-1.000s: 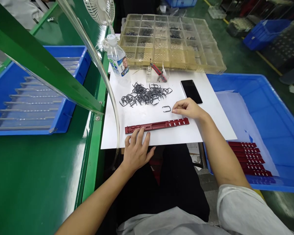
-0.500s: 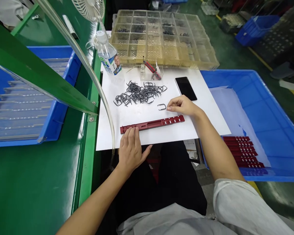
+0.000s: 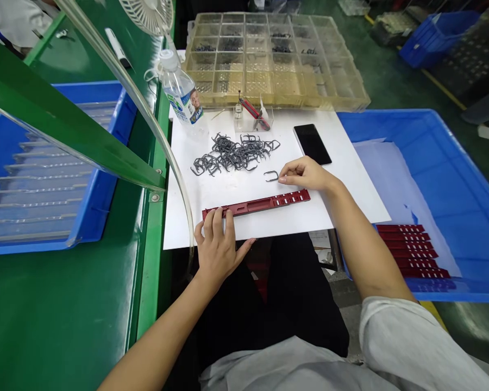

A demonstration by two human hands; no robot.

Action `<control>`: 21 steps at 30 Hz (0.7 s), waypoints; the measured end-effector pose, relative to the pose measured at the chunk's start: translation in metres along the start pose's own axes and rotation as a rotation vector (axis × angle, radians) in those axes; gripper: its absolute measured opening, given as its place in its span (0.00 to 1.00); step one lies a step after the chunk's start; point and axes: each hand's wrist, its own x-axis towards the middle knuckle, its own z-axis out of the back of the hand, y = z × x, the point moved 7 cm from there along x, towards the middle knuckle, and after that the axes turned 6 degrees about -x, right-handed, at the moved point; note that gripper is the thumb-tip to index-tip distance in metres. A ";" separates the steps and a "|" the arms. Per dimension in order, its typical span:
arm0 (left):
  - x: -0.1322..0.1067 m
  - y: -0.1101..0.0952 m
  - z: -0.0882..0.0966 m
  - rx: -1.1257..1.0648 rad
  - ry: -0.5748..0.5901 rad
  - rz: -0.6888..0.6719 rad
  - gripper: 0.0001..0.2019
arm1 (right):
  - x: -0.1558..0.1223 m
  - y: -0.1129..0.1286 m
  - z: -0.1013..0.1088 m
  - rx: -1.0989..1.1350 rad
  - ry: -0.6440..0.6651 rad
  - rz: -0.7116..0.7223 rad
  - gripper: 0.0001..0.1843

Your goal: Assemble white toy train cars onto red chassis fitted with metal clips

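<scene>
A long dark-red slotted strip (image 3: pixel 259 205) lies slightly slanted near the front edge of the white board (image 3: pixel 179 222). The fingertips of my left hand (image 3: pixel 217 245) rest spread on the strip's left end, thumb held apart; they partly hide that end. Above the strip's right half, my right hand (image 3: pixel 303 172) has thumb and index finger pinched at one end of a dark U-shaped clip (image 3: pixel 271 176), whose bend points left. Beyond it lies a tangled pile of similar dark clips (image 3: pixel 233 154).
A phone (image 3: pixel 312 144) lies right of the pile. Behind stand a bottle (image 3: pixel 182 95), a small clear tool box (image 3: pixel 252 120) and a divided clear tray (image 3: pixel 277 100). Blue bins flank the board; the right bin (image 3: pixel 472 228) holds several red strips (image 3: pixel 411 252). A clear tube (image 3: pixel 163 141) hangs at left.
My left fingers have spread a little more on the strip. My right hand stays pinched at the clip, almost unmoved. The whole view has shifted slightly.
</scene>
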 end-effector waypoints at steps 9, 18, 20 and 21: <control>-0.002 0.000 -0.004 -0.037 0.028 -0.009 0.49 | -0.002 0.003 0.000 -0.013 0.003 -0.007 0.29; -0.001 -0.001 -0.002 -0.035 0.027 -0.047 0.48 | -0.001 0.003 -0.001 -0.016 0.023 -0.014 0.30; -0.001 -0.001 -0.003 -0.034 0.034 -0.054 0.49 | -0.001 0.003 -0.001 -0.016 0.028 -0.011 0.30; 0.000 -0.001 -0.003 -0.035 0.037 -0.055 0.49 | -0.001 0.003 -0.001 -0.016 0.029 -0.007 0.29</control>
